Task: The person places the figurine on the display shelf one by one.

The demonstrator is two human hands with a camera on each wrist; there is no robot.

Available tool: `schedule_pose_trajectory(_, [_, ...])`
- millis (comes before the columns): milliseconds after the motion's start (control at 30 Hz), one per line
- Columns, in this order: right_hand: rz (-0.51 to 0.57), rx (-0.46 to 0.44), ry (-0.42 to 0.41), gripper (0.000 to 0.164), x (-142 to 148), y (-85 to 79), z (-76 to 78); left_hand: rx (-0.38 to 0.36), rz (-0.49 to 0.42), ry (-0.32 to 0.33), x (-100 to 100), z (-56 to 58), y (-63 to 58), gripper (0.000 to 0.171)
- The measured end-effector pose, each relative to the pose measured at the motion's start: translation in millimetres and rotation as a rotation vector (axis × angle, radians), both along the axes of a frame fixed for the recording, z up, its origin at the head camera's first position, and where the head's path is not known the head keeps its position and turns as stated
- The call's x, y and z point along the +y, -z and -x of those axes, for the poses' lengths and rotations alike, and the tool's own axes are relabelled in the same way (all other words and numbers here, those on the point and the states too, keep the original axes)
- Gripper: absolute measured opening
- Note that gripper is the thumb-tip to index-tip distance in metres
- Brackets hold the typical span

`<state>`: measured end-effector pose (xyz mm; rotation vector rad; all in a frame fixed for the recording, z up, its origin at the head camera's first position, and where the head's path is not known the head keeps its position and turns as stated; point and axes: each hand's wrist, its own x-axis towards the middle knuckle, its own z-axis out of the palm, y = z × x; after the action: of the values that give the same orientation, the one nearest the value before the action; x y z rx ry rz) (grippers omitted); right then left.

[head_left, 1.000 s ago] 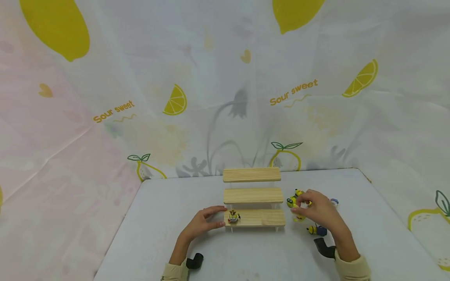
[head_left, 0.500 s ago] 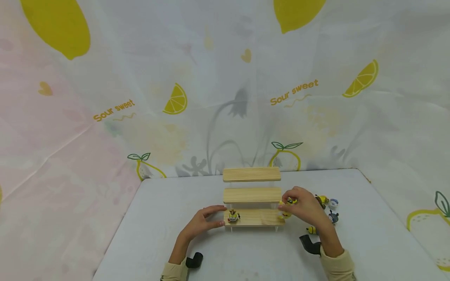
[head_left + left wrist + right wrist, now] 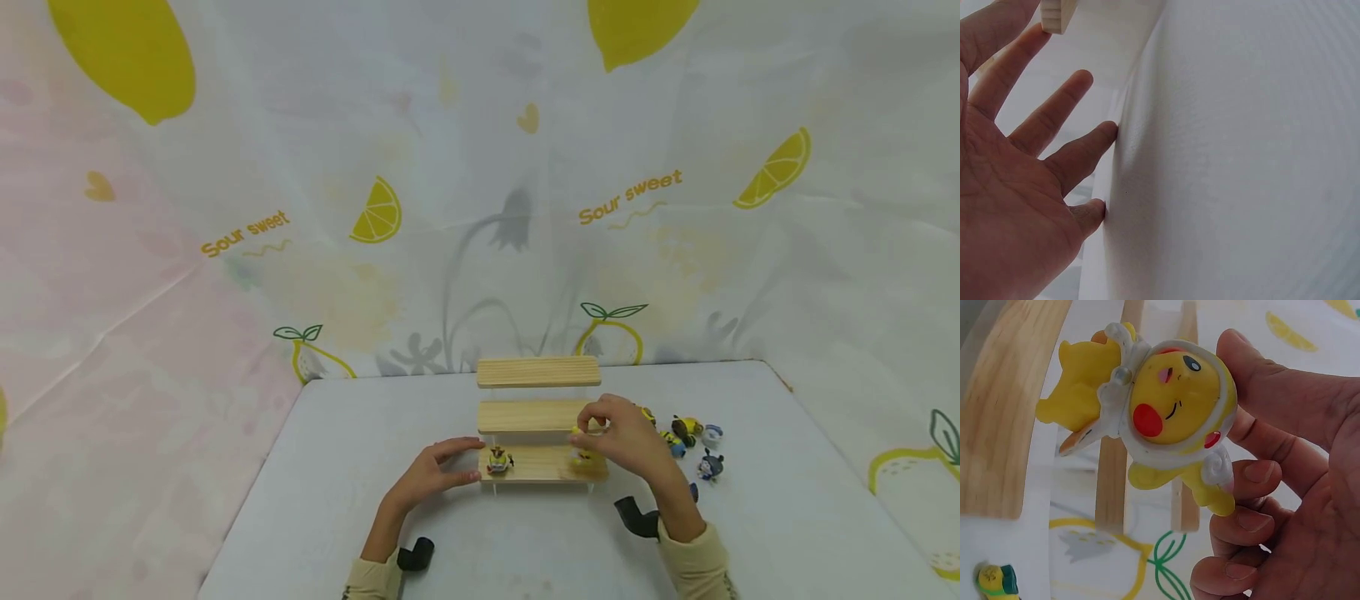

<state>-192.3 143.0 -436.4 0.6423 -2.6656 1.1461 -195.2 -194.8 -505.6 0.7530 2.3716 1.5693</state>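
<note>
Your right grip [image 3: 628, 435] pinches the yellow figurine [image 3: 1175, 403] over the three-o'clock end of the bottom shelf [image 3: 536, 467], well apart from the small figure [image 3: 498, 461] at nine; your left grip [image 3: 429, 481], spread wide, touches the nine-o'clock edge.

"Sour sweet" — orange lettering [image 3: 631, 196] | printed twice | on the backdrop cloth [image 3: 465, 167]

Figurines [image 3: 686, 428] lie right of the shelf [image 3: 532, 416]

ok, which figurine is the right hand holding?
The winking yellow figurine with the white-trimmed face. It alone is held; another figurine is on the lowest shelf, the rest on the table.
</note>
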Motion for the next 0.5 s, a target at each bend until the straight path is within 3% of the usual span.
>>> schedule_pose_trajectory(200, [0.0, 0.047, -0.025, 0.027, -15.8, 0.8, 3.5, -0.003, -0.002, -0.002, 0.5, 0.3, -1.0, 0.048])
schedule_pose_trajectory(500, [-0.007, 0.047, -0.054, 0.027, -39.5, 3.7, 7.4, -0.016, 0.013, -0.019, 1.3, -0.9, -3.8, 0.048])
